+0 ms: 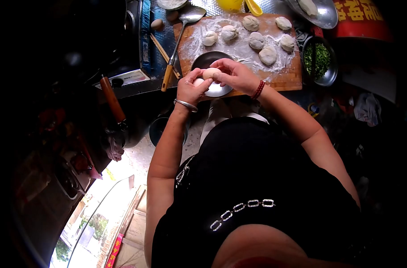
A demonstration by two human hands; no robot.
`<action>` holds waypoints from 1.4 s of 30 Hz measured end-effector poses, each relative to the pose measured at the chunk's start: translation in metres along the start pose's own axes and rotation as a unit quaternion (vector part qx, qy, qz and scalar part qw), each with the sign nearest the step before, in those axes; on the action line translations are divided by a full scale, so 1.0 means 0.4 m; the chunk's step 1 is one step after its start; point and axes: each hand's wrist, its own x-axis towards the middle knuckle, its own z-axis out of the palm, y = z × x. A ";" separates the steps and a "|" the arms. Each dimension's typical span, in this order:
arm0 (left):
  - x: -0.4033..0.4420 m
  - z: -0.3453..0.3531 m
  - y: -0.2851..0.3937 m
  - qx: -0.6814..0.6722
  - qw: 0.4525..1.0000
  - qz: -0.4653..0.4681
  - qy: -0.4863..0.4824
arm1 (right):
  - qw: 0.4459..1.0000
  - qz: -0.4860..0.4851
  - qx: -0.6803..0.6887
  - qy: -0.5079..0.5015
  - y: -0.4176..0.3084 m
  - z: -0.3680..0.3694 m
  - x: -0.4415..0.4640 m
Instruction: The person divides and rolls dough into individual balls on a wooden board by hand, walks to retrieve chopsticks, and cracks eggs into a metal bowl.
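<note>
Over a metal bowl (218, 90) at the near edge of the wooden board (284, 81), my two hands meet. My left hand (191, 88), with a silver bangle at its wrist, is closed around a pale egg (198, 82). Fingers of my right hand (240, 77) grip a light brown egg (211, 73), which touches or nearly touches the other one. Whether either shell is cracked is too small to tell. Behind the hands, several floured dough balls (267, 55) rest on the board, which is dusted with flour.
A spatula (170, 71) lies along the board's left edge, beside chopsticks (161, 50) and a brown egg (157, 24). To the right stands a metal bowl (332, 76) of chopped greens (316, 61). A yellow spoon (253, 7) and a metal dish (325, 18) are at the back.
</note>
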 end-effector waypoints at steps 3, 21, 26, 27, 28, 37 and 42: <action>0.018 0.004 -0.070 0.110 0.989 0.083 0.052 | 0.976 -0.104 -0.189 0.036 0.028 0.015 0.005; 0.013 0.021 -0.046 0.188 0.977 0.073 0.066 | 0.942 -0.132 -0.300 0.075 -0.010 0.029 0.009; 0.011 0.031 -0.046 0.206 0.967 0.118 0.088 | 0.922 -0.174 -0.341 0.064 0.005 0.018 0.018; 0.010 0.035 -0.042 0.215 0.962 0.136 0.098 | 0.921 -0.179 -0.341 0.065 0.009 0.016 0.019; 0.010 0.036 -0.042 0.213 0.962 0.138 0.098 | 0.920 -0.184 -0.340 0.065 0.013 0.013 0.021; 0.013 0.053 -0.035 0.232 0.955 0.139 0.119 | 0.926 -0.190 -0.320 0.060 0.018 0.002 0.020; 0.012 0.053 -0.027 0.206 0.968 0.090 0.115 | 0.927 -0.196 -0.315 0.052 0.017 -0.009 0.020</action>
